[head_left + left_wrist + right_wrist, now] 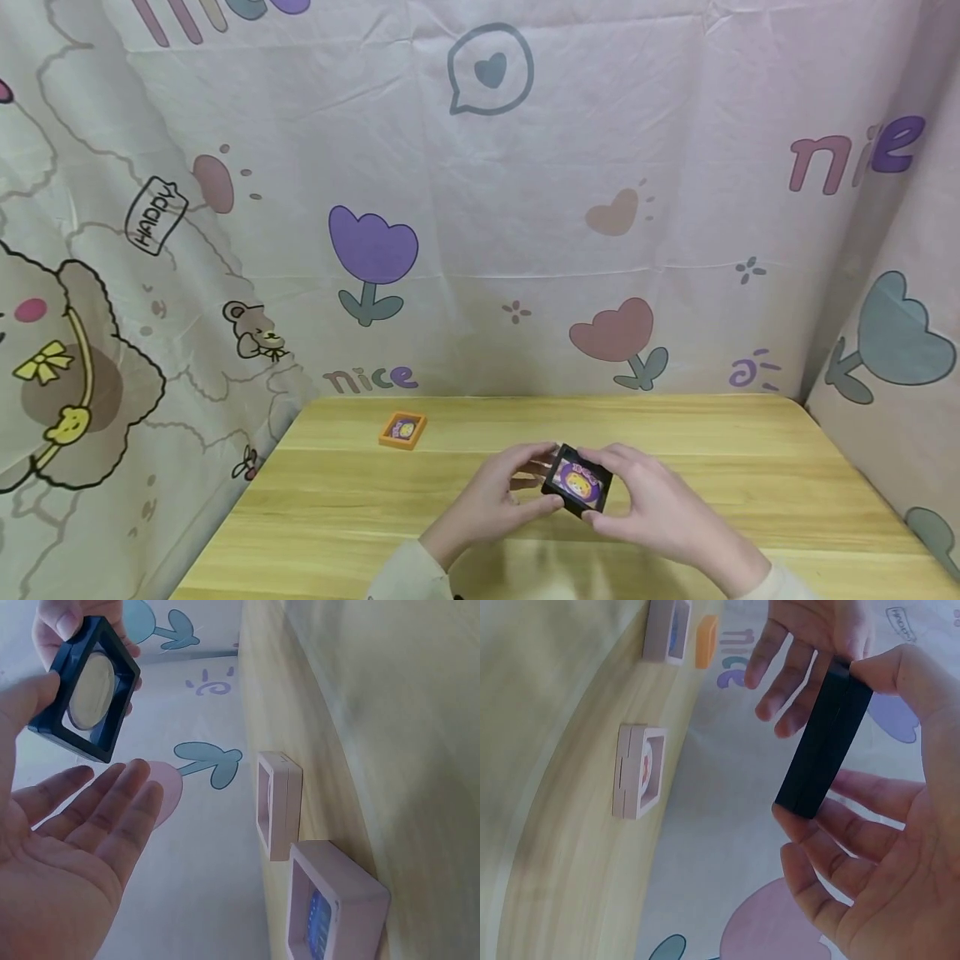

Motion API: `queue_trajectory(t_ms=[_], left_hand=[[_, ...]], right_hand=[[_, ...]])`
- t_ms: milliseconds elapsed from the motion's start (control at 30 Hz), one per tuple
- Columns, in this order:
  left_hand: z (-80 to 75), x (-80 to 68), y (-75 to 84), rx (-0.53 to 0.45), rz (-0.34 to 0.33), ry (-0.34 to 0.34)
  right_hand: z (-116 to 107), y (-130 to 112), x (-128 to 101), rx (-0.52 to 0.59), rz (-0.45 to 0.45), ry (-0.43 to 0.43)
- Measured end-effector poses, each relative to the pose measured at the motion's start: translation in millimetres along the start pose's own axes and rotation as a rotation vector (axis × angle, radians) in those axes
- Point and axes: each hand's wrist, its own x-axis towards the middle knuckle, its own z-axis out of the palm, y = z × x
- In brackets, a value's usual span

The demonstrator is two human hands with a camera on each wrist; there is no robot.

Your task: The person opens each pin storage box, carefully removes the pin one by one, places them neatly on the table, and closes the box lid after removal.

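A black square display frame (pixel 562 460) is held up in front of me over the table, tilted, its purple picture with a yellow cartoon figure facing up. In the left wrist view this black frame (pixel 51 724) shows a pale round disc in its window. My right hand (pixel 663 508) pinches it between thumb and fingertips at opposite edges. On the other side, my left hand (pixel 495 492) touches a corner with the thumb. The left fingers stretch out apart from the frame, as the left hand (pixel 82 862) shows in its wrist view.
An orange frame (pixel 386 438) with a similar picture lies on the wooden table (pixel 322 508) at the back left. Wrist views show a pale pink frame (pixel 283 806) and another pink frame (pixel 352 900) standing on the tabletop. A printed cloth (pixel 480 183) hangs behind the table.
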Motion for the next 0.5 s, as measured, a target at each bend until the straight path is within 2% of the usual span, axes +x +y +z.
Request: queue_trajectory(t_ms=[500], left_hand=[[-0.5, -22.4, -4.4, -0.225, -0.04, -0.053]], right_hand=[[6.2, -7.0, -3.8, 0.081, -0.133, -0.053]])
